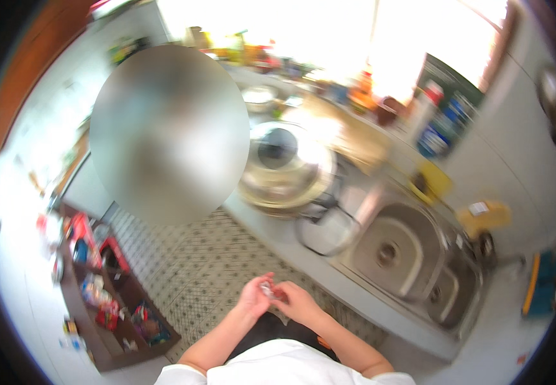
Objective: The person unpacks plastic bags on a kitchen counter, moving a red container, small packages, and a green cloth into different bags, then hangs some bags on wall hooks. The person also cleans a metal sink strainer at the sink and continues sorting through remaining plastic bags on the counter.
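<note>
In front of my waist, my left hand [254,295] and my right hand [298,301] meet over a small red and white item [267,290]. Its kind cannot be made out through the blur, but it looks like a small packet. My left palm is turned up beneath it, fingers curled at its side. The fingers and thumb of my right hand pinch it from the right. Fingers cover part of it. Both hands are held above the patterned tile floor [196,260], apart from the counter.
To the right, the counter [278,255] carries a lidded pot [287,178], a cable [328,252] and a double steel sink [388,250]. An open brown shelf [114,337] of packaged goods stands at left. A blurred-out area, apparently a person [169,139], is ahead.
</note>
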`<state>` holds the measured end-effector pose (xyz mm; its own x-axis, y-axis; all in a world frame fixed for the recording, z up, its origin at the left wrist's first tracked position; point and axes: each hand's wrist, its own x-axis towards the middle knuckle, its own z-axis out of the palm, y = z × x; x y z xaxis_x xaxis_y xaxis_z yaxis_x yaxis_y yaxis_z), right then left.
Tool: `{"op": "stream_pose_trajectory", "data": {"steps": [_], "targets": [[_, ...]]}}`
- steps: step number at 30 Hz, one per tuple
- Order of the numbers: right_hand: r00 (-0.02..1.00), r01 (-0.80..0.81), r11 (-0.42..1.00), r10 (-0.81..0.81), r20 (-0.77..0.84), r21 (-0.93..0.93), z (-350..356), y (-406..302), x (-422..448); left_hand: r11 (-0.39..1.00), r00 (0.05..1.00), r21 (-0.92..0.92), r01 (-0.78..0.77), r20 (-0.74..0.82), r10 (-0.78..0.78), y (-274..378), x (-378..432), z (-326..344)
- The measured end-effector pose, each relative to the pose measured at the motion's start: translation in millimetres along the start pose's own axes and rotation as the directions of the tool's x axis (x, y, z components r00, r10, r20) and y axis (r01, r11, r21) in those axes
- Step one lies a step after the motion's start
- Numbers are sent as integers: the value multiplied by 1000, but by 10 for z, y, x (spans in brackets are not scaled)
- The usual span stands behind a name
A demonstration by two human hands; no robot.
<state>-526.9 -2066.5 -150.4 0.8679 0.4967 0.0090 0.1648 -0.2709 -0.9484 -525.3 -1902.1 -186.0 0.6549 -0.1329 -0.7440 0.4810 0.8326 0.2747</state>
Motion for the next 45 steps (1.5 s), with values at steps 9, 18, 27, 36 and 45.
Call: {"op": "stream_pose_trajectory", "data": {"steps": [9,18,27,36,45], "targets": [[970,121,987,-95,223,-106,1793,-792,1475,892,904,155,-424,10,428,1619,-891,-1498],[823,-226,957,89,561,180,3296,-1160,2980,833,817,15,-553,-188,546,2838,-1135,-2631],[723,-263,928,8,691,265,4819,-1504,5074,563,591,-217,-798,-465,659,5032,-1178,-3220],[577,119,968,-249,778,221,6536,-2459,6826,507,410,-110,-855,-741,531,6373,-1154,-4133],[437,220,958,-266,859,185,8279,-3102,7960,315,182,475,-822,-306,935,8902,-1250,-4742]]}}
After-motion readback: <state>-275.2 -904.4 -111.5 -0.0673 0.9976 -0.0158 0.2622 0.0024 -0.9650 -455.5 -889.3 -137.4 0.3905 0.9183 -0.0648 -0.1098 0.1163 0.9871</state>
